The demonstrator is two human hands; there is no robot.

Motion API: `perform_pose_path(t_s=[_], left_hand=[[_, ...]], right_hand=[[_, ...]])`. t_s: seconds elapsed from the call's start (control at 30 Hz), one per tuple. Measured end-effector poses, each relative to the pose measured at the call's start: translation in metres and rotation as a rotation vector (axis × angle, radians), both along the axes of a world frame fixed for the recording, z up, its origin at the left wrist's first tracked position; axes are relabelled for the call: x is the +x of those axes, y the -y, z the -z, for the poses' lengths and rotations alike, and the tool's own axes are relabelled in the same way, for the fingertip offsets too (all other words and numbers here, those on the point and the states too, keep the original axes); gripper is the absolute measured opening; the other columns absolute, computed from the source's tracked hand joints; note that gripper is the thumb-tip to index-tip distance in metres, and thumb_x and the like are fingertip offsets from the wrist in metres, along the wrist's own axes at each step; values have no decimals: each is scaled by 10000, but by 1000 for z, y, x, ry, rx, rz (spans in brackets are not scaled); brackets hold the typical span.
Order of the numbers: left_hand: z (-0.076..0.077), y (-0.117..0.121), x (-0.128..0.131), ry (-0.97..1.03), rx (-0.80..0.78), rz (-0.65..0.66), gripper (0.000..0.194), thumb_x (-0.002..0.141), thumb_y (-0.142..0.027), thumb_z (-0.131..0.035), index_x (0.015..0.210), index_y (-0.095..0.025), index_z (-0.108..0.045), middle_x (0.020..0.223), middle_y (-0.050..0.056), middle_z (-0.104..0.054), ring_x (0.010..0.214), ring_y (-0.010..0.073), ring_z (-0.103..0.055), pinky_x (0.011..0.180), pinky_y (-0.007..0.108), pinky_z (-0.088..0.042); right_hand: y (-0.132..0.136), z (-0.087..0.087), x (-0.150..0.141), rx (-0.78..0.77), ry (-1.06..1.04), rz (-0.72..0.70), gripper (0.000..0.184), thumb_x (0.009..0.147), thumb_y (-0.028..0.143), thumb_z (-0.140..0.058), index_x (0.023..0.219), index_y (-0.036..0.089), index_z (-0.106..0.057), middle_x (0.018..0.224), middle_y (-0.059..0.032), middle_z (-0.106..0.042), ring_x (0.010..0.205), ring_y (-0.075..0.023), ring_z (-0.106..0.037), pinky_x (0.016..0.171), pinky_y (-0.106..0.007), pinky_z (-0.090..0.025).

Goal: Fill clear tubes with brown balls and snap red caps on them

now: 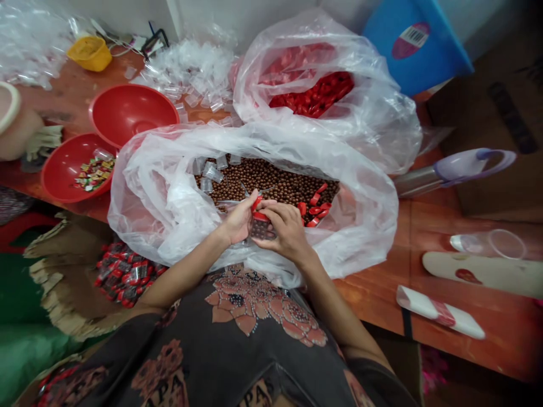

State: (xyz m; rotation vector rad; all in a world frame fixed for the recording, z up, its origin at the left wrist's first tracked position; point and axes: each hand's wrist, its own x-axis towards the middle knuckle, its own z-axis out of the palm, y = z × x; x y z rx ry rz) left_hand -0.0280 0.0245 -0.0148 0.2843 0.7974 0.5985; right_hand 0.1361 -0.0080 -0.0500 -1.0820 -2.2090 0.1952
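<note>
Both of my hands are over the open plastic bag (pixel 163 198), closed on one small clear cup (pixel 259 229) of dark brown balls with a red lid (pixel 260 216) at its top. My left hand (pixel 238 221) grips the cup's left side, its thumb up by the red part. My right hand (pixel 286 229) curls round it from the right, partly hiding it. Under and beyond them lie many small brown balls (pixel 271 178). Several clear cups (pixel 212 172) rest on the balls at the left, and several loose red lids (pixel 314 211) at the right.
Behind stands another bag of red lids (pixel 314 96), beside a heap of clear cups (pixel 190 70). Red bowls (pixel 133 110) sit at the left, one with small wrapped pieces (pixel 97 172). Filled red-lidded cups (pixel 127 274) lie in a carton below left. A purple-topped bottle (pixel 453 169) is at the right.
</note>
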Motion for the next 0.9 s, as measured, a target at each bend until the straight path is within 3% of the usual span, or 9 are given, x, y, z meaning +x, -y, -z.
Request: perform_pose_path(t_s=[0.17, 0.37, 0.53, 0.73, 0.9], left_hand=[[-2, 5, 4, -103, 16, 2, 412, 974, -438, -415, 1004, -124, -680, 640, 61, -663, 513, 165, -628, 551, 312, -542], [-6, 3, 3, -105, 57, -5, 463, 976, -409, -295, 1101, -132, -644, 653, 66, -668, 523, 169, -623, 521, 288, -511], [-4, 4, 6, -106, 70, -71, 427, 927, -445, -393, 1126, -158, -638, 664, 40, -660, 471, 119, -542, 584, 296, -524], [2, 6, 9, -168, 42, -92, 447, 916, -469, -394, 1042, -135, -663, 638, 72, -656, 581, 175, -617, 602, 312, -521], [4, 11, 15, -223, 107, -156, 405, 905, -511, -441, 961, -167, -648, 517, 6, -542, 431, 118, -463, 534, 289, -455]], right_hand=[[1, -1, 0, -11, -66, 46, 628, 768, 493, -722, 1281, 221, -481, 1181, -130, -563, 1103, -300, -538, 947, -480, -451], [-2, 2, -2, -81, -159, 59, 757, 740, 508, -743, 1359, 246, -394, 1238, -125, -532, 1143, -311, -527, 958, -496, -470], [-7, 2, -5, -119, -167, 44, 931, 725, 497, -753, 1469, 223, -266, 1360, -163, -478, 1260, -332, -475, 1031, -516, -435], [-11, -7, -4, -211, -32, -7, 746, 752, 506, -709, 1385, 246, -414, 1313, -132, -545, 1212, -324, -521, 1007, -500, -426], [-12, -2, -6, -68, -5, -14, 690, 756, 509, -687, 1335, 216, -454, 1284, -138, -604, 1183, -316, -559, 1009, -485, -403]])
